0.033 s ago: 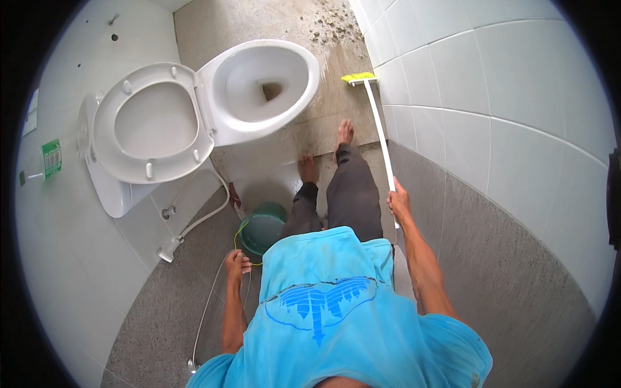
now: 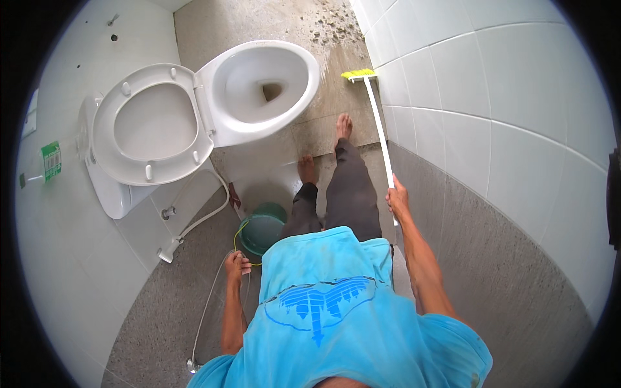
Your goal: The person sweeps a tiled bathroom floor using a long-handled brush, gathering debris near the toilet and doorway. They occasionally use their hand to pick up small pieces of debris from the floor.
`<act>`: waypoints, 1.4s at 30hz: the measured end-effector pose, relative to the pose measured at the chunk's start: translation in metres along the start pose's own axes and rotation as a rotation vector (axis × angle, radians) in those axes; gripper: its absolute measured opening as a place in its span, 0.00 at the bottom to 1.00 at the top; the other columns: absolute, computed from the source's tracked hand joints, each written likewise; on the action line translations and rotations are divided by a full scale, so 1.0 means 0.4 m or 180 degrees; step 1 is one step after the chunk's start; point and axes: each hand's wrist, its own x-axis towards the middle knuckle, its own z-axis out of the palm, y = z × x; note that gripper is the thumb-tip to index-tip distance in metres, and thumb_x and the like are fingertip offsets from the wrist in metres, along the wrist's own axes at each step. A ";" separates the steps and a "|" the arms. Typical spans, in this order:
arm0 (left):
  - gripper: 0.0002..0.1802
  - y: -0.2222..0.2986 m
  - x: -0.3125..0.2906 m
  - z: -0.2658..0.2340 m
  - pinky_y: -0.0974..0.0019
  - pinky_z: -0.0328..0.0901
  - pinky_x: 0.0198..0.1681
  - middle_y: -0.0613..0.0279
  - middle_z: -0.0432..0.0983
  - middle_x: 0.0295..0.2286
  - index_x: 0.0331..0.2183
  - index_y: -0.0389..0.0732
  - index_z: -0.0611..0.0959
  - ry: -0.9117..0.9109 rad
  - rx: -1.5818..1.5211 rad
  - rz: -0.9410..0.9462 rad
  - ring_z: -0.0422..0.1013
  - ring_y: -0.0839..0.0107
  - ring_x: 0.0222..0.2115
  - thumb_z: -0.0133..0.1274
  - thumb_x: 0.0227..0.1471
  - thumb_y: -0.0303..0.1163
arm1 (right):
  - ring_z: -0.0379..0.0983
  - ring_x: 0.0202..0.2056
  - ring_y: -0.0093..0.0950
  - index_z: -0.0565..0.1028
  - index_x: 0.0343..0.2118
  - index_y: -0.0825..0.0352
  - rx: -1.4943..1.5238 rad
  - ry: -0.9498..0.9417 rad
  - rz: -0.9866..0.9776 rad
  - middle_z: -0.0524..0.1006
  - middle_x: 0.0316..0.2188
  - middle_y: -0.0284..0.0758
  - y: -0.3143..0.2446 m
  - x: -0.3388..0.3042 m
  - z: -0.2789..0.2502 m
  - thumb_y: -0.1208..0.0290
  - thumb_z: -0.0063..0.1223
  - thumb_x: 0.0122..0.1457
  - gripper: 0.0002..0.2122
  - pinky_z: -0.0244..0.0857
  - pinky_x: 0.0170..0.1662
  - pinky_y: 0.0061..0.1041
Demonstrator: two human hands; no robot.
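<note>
right hand (image 2: 399,200): its fingers are wrapping tight around the long white handle of the brush, near the handle's upper end, close to the tiled wall (image 2: 517,110).
brush (image 2: 378,129): it is slanting down and away from the hand, its yellow bristle head (image 2: 358,74) sitting on the floor (image 2: 284,22) right at the foot of the wall, beside the front of the toilet bowl.
left hand (image 2: 237,265): it is hanging low at the person's side, fingers curling closed around a thin yellow-green bucket handle (image 2: 238,239).
bucket (image 2: 262,229): a teal one, standing on the floor just in front of the left hand, between the toilet base and the person's left leg.
toilet (image 2: 259,87): white, with the seat and lid (image 2: 152,126) standing open toward the left wall.
hose (image 2: 200,220): a white spray hose is trailing from the wall beside the toilet down across the grey floor.
feet: both are bare, the right foot (image 2: 343,126) stepping ahead near the brush, the left foot (image 2: 306,169) just behind it.
grit (image 2: 330,26): dark specks are lying scattered on the floor beyond the bowl.
</note>
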 end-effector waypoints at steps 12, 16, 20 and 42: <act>0.18 0.173 -0.096 0.217 0.68 0.74 0.26 0.57 0.78 0.29 0.50 0.35 0.74 -0.0079 -0.0291 -0.0109 0.76 0.71 0.24 0.46 0.61 0.33 | 0.58 0.13 0.19 0.66 0.61 0.51 0.0383 -0.0335 -0.0350 0.65 0.15 0.27 -0.548 0.399 0.043 0.73 0.40 0.57 0.26 0.54 0.14 0.21; 0.16 0.185 -0.156 0.302 0.68 0.74 0.25 0.58 0.78 0.28 0.48 0.35 0.75 -0.0084 -0.0382 -0.0295 0.76 0.71 0.24 0.46 0.61 0.32 | 0.63 0.15 0.19 0.69 0.59 0.54 0.0109 -0.0311 -0.0444 0.66 0.16 0.28 -0.467 0.270 -0.032 0.76 0.40 0.55 0.26 0.56 0.16 0.24; 0.16 0.108 -0.212 0.314 0.68 0.70 0.25 0.60 0.77 0.27 0.47 0.36 0.77 0.0022 -0.0281 -0.0454 0.73 0.72 0.23 0.48 0.60 0.33 | 0.57 0.12 0.17 0.64 0.63 0.52 -0.0361 -0.0244 -0.0723 0.64 0.15 0.26 -0.306 0.184 -0.096 0.75 0.36 0.55 0.29 0.51 0.12 0.20; 0.17 0.182 -0.181 0.340 0.72 0.67 0.23 0.63 0.77 0.27 0.48 0.35 0.76 0.0034 -0.0459 -0.0251 0.71 0.76 0.22 0.48 0.59 0.34 | 0.67 0.18 0.26 0.67 0.60 0.62 -0.0840 -0.0077 -0.1162 0.69 0.17 0.36 -0.329 0.172 -0.095 0.74 0.38 0.52 0.28 0.63 0.25 0.29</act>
